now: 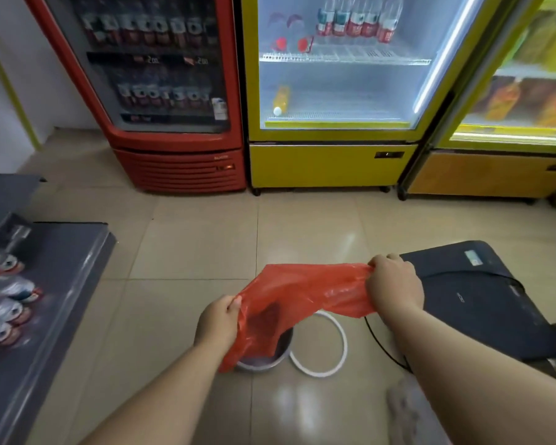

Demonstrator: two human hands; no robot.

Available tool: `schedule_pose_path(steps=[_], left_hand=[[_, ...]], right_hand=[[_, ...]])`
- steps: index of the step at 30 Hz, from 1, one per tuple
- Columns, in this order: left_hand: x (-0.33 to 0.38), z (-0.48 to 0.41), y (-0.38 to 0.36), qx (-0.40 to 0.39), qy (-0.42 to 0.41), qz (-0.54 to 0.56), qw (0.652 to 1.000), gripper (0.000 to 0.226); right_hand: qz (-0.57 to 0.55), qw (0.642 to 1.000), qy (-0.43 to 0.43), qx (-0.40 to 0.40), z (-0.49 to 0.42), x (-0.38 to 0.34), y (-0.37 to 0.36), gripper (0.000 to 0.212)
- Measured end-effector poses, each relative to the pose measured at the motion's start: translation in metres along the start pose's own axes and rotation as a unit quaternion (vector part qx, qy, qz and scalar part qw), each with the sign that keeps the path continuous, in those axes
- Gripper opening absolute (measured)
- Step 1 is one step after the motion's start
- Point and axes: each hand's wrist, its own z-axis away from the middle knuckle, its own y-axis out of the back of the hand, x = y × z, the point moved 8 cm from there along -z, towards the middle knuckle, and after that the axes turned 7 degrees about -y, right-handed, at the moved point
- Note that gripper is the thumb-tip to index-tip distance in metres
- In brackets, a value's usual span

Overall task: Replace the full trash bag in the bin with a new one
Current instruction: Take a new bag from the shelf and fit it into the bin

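An orange-red plastic bag [299, 293] is stretched between both hands above a small round bin [264, 359] on the tiled floor. My left hand [217, 321] pinches the bag's left edge, my right hand [395, 285] grips its right edge, higher up. The bag's lower part hangs down into the bin's mouth and hides most of it. A white ring [326, 348], the bin's loose rim, lies flat on the floor just right of the bin.
A dark bag-like case [482, 297] with a black cable lies on the floor at right. Grey shelves [45, 284] with packaged goods stand at left. A red fridge [174, 123] and yellow fridges [331, 162] line the back wall.
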Motion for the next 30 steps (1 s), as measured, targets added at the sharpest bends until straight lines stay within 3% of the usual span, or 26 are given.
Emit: schedule_pose_path(steps=[11, 15, 19, 21, 24, 27, 30], left_hand=[[-0.088, -0.026, -0.080, -0.007, 0.027, 0.073, 0.997, 0.027], [-0.122, -0.040, -0.111, -0.030, 0.021, 0.084, 0.996, 0.026], [-0.156, -0.058, -0.133, -0.064, -0.007, 0.046, 0.997, 0.028], [-0.175, -0.069, -0.140, -0.053, -0.017, 0.055, 0.997, 0.029], [-0.208, -0.083, -0.153, -0.033, 0.010, 0.095, 0.995, 0.039], [-0.224, -0.090, -0.171, -0.037, 0.037, 0.174, 0.983, 0.024], [-0.217, -0.092, -0.194, -0.038, 0.018, 0.239, 0.970, 0.036]], right_hand=[[-0.044, 0.996, 0.075, -0.008, 0.000, -0.051, -0.138, 0.021], [-0.084, 0.987, 0.130, -0.047, 0.007, -0.076, -0.196, 0.049], [-0.086, 0.976, 0.177, -0.097, 0.012, -0.098, -0.251, 0.031], [-0.094, 0.972, 0.191, -0.104, 0.011, -0.104, -0.277, 0.038], [-0.085, 0.974, 0.198, -0.067, 0.002, -0.106, -0.304, 0.043], [-0.106, 0.977, 0.187, -0.017, -0.010, -0.099, -0.318, 0.040], [-0.151, 0.972, 0.178, 0.025, -0.021, -0.097, -0.321, 0.030]])
